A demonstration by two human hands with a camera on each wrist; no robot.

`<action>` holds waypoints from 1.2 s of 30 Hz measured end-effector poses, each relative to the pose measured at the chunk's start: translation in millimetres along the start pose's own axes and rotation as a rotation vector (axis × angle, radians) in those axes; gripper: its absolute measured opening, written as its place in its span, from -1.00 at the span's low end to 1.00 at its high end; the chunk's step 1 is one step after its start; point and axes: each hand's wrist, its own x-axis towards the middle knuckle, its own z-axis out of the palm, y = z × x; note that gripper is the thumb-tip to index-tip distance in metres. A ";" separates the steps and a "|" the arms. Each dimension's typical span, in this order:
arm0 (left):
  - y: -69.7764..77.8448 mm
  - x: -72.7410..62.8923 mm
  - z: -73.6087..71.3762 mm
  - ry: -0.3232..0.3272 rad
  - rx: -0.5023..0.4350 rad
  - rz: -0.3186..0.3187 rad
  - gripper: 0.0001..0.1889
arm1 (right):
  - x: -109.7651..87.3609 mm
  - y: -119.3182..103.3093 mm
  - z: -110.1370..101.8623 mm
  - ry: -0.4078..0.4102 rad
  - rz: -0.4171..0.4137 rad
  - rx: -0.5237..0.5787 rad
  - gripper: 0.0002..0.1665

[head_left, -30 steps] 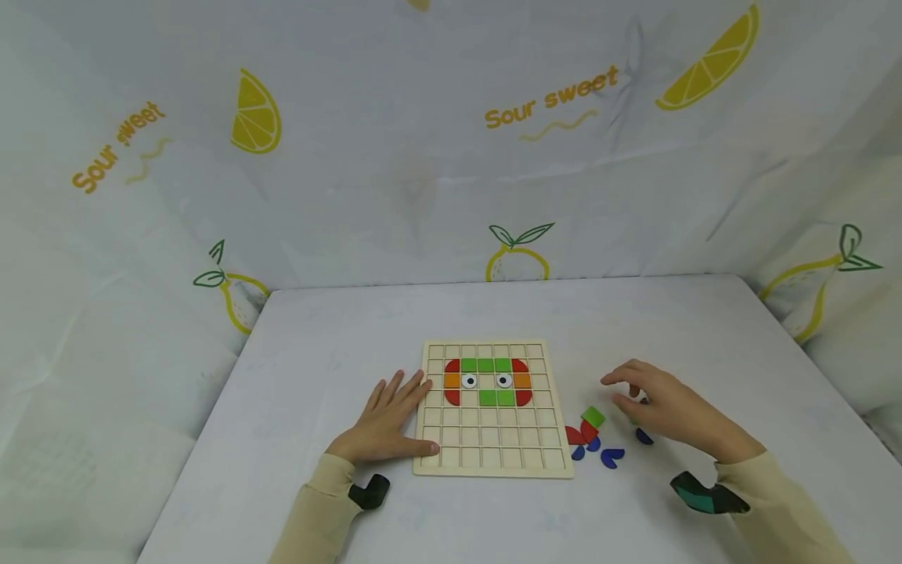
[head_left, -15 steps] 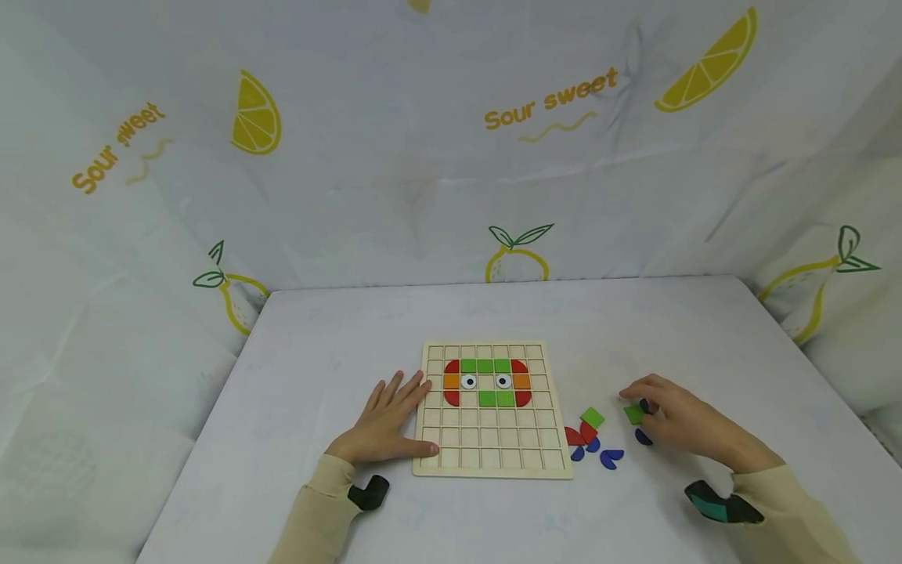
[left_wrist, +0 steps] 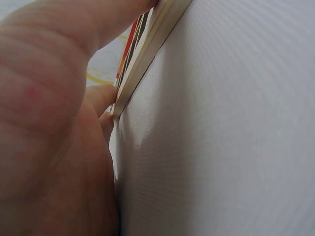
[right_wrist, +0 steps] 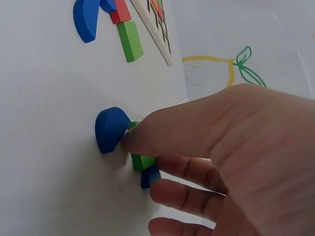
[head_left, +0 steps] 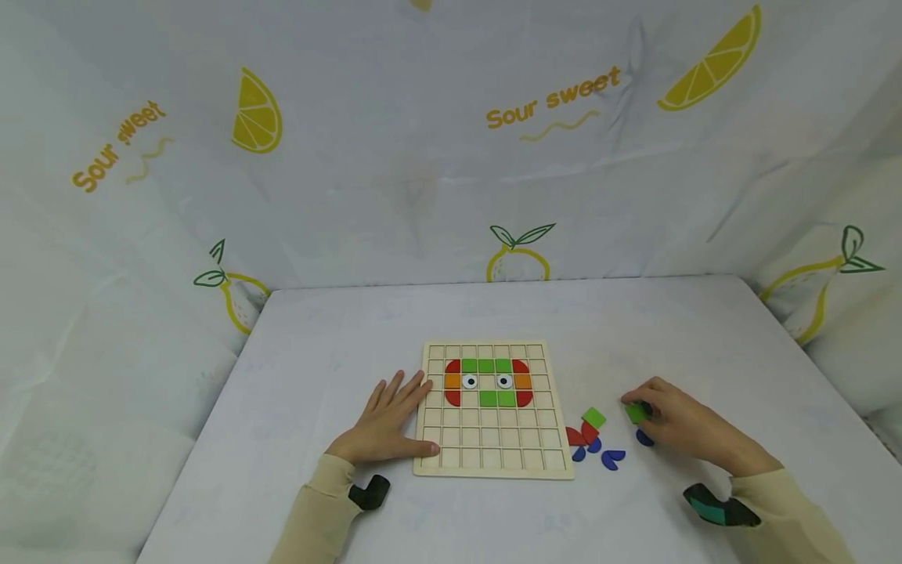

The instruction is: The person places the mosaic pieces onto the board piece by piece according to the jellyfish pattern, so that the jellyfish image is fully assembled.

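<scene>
A wooden grid board (head_left: 461, 439) lies in the middle of the table with several coloured tiles set in its upper cells, among them two eye tiles (head_left: 470, 381). My left hand (head_left: 387, 423) rests spread on the board's left edge, thumb and fingertips over the rim. Right of the board, my right hand (head_left: 672, 419) pinches a green square tile (right_wrist: 142, 161) between thumb and index finger. Close beside the thumb lies a blue rounded tile (right_wrist: 110, 129). Another blue tile (right_wrist: 151, 178) sits by the fingers, partly hidden behind the green one.
Loose tiles lie off the board's right edge: a second green square tile (head_left: 593, 417), red quarter-round tiles (head_left: 574, 436) and several blue ones (head_left: 611, 459). Behind the white table (head_left: 338, 329) hangs a lemon-print curtain (head_left: 395, 157).
My right hand has moved right and down to the green square tile, and its thumb and index finger have closed on it. The left hand stays on the board.
</scene>
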 end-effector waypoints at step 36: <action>-2.3 -0.3 3.4 0.016 -0.032 0.014 0.14 | 45.2 -55.3 -19.0 0.123 -0.123 0.086 -0.58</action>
